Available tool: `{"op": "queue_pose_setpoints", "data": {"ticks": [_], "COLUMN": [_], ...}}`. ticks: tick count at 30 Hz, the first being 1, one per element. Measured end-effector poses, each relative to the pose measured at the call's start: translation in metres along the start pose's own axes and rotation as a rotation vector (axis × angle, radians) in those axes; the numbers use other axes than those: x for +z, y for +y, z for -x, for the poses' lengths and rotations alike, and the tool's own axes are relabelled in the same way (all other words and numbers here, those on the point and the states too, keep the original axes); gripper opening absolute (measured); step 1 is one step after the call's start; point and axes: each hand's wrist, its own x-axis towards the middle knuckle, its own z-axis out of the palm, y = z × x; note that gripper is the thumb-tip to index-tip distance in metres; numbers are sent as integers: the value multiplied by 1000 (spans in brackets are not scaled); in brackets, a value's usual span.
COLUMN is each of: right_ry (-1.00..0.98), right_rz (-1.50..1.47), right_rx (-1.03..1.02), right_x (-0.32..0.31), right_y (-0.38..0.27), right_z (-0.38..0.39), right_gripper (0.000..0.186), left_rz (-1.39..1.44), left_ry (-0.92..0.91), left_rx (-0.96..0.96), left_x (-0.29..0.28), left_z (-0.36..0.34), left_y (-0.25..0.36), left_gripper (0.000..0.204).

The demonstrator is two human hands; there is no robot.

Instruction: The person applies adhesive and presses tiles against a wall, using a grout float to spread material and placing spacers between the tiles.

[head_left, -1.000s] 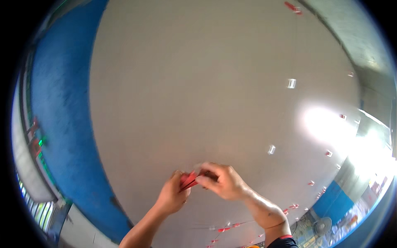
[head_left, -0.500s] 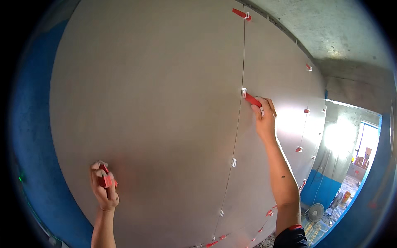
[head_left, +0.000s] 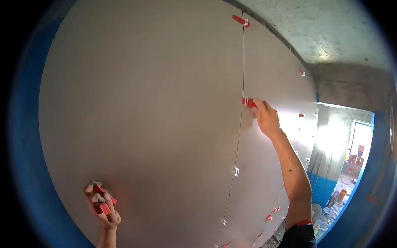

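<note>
My right hand (head_left: 266, 118) is raised at the seam between large grey wall tiles (head_left: 144, 91), its fingers closed on a red wedge (head_left: 251, 103) that runs through a white plastic clip (head_left: 245, 101). Another red wedge (head_left: 237, 19) sits in a clip at the top of that seam. An empty white clip (head_left: 235, 171) stands lower on it, with a smaller one (head_left: 224, 222) below. At the lower left, my left hand (head_left: 103, 206) grips several red wedges (head_left: 102, 208) against the tile face.
A concrete ceiling (head_left: 347, 29) is at the upper right. A doorway (head_left: 339, 165) at the right shows a bright room, a fan (head_left: 316, 213) and boxes (head_left: 356, 159). Blue painted wall (head_left: 25, 124) borders both sides. More clips with red wedges (head_left: 301, 115) dot the tiles to the right.
My hands have separated from low centre, the right going up to the seam clip, the left to lower left. Since half a second ago, the red wedge has slid leftward into the clip.
</note>
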Motion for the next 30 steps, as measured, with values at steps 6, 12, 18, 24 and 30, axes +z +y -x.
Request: {"op": "queue_pose_setpoints", "data": {"ticks": [6,12,18,24,30], "right_ry": [64,6,220,377,252], "right_rz": [-123,-132,184,133,67], "right_rx": [-19,243,361,216,366], "right_x": [4,10,33,36,38], "right_y": [-30,-50,-68,-36,-61], "right_z": [-12,-16,-36,-30,-42], "right_gripper": [24,34,30,30,33], "left_rz": [7,36,-133,25,-161], "left_ry": [12,45,-23,62,22], "left_rx": [-10,6,52,54,138], "left_x": [3,4,1,15,-4], "left_z": [4,15,-3,4,-4], "left_y": [-6,-19,9,9,-3], "left_gripper": [9,9,10,5,12]}}
